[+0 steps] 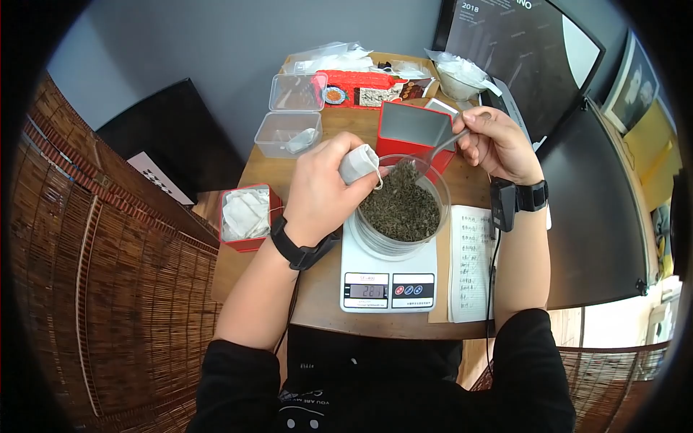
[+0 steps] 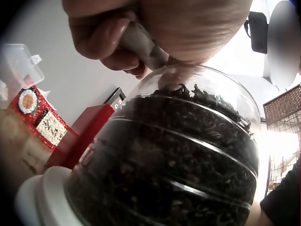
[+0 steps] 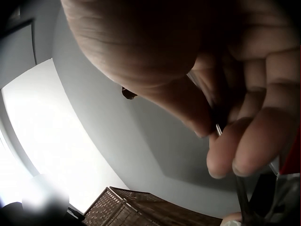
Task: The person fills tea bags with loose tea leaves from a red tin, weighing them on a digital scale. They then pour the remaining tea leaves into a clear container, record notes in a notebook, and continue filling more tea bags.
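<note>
My left hand [image 1: 316, 189] grips a small white drawstring bag [image 1: 355, 164], its mouth held over the near-left rim of a clear plastic jar [image 1: 442, 234]. Dark, dry tea leaves [image 1: 401, 211] fill the jar, which stands on a white kitchen scale [image 1: 351, 258] with a lit display. Between the thumb and fingers of my right hand [image 1: 504, 144] is the handle of a metal spoon [image 1: 449, 142]. It slants down to the heaped leaves, close to the bag; leaves hide its bowl. In the left wrist view the bag [image 2: 141, 44] hangs right above the jar [image 2: 164, 141].
Behind the jar stands an open red tin [image 1: 415, 124]. A red box of white bags [image 1: 245, 214] is at the left, near an open clear container [image 1: 289, 136]. A written notebook [image 1: 469, 267] lies right of the scale. Packets [image 1: 361, 88] and a monitor [image 1: 520, 58] are at the back.
</note>
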The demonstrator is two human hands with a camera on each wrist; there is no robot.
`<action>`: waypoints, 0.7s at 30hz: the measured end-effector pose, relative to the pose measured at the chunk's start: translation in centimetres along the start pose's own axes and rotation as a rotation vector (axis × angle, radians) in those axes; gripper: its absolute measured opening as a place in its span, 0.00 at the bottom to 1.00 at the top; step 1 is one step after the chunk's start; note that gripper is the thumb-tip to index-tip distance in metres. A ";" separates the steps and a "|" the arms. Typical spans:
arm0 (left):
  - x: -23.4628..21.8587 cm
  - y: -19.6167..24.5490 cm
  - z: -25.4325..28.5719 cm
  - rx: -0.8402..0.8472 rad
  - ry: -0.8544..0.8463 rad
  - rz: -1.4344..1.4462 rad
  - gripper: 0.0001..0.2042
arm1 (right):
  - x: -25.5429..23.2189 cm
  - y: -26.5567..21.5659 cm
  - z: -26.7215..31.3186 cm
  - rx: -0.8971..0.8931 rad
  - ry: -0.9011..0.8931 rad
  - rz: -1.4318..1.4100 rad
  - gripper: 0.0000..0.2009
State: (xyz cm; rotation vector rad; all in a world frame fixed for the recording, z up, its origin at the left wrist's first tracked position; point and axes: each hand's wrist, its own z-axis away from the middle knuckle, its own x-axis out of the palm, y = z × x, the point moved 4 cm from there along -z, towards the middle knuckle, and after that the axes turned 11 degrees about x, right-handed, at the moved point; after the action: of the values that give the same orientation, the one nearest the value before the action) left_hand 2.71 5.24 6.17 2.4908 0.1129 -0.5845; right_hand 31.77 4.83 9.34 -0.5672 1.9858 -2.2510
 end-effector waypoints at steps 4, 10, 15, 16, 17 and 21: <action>0.0 0.1 -0.1 0.008 0.003 -0.003 0.15 | 0.9 -1.0 0.5 -0.041 -0.040 -0.035 0.15; -0.1 0.7 -0.2 0.049 -0.030 -0.059 0.15 | 4.0 -1.6 1.7 -0.074 0.074 0.070 0.15; -0.2 0.4 -0.1 0.106 0.000 -0.082 0.16 | 8.2 -2.4 3.3 -0.259 0.205 0.487 0.10; -0.2 0.4 -0.1 0.119 0.005 -0.101 0.17 | 9.1 -2.5 4.0 -0.247 0.224 0.493 0.08; -0.1 0.4 -0.1 0.119 0.005 -0.100 0.17 | 10.0 -2.6 4.6 -0.247 0.226 0.493 0.08; 0.0 0.4 0.0 0.115 0.023 -0.102 0.16 | 12.9 -3.4 6.1 -0.415 0.299 0.808 0.06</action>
State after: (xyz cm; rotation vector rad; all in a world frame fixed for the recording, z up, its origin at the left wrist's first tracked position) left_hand 2.80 4.95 6.39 2.6155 0.2224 -0.6200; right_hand 22.42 -4.31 15.98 0.5185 2.2484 -1.4965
